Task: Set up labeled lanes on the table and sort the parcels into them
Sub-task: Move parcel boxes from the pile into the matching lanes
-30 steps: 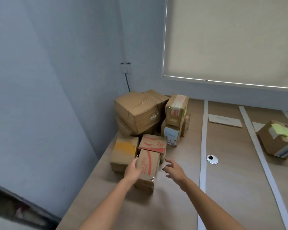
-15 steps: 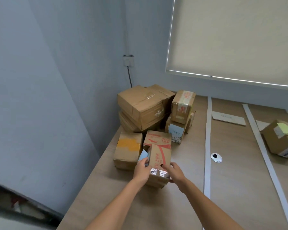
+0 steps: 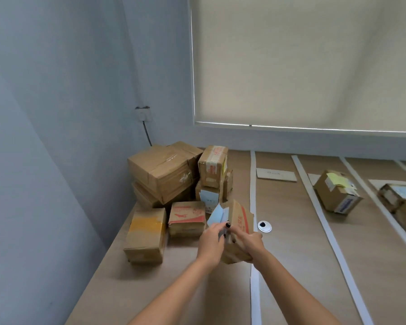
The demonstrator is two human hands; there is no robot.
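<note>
I hold a small cardboard parcel with red print (image 3: 239,219) lifted off the wooden table (image 3: 288,254), tilted, a light blue label on its left face. My left hand (image 3: 211,240) grips its left side and my right hand (image 3: 250,243) grips its lower right side. Behind it lie a similar red-printed parcel (image 3: 186,218) and a parcel with yellow tape (image 3: 147,233). A pile of bigger parcels (image 3: 167,172) fills the table's back left corner. White tape strips (image 3: 253,184) mark lanes across the table.
A parcel with a yellow note (image 3: 336,191) sits in a lane to the right, another parcel (image 3: 401,198) at the right edge. Cardboard label cards (image 3: 275,175) lie at the lanes' far ends. A round cable grommet (image 3: 264,226) is beside the first strip. Blue walls close in on the left and behind.
Both hands closed on the red-printed parcel, lifted it off the table and carried it right toward the first tape strip, turning it so the blue label shows.
</note>
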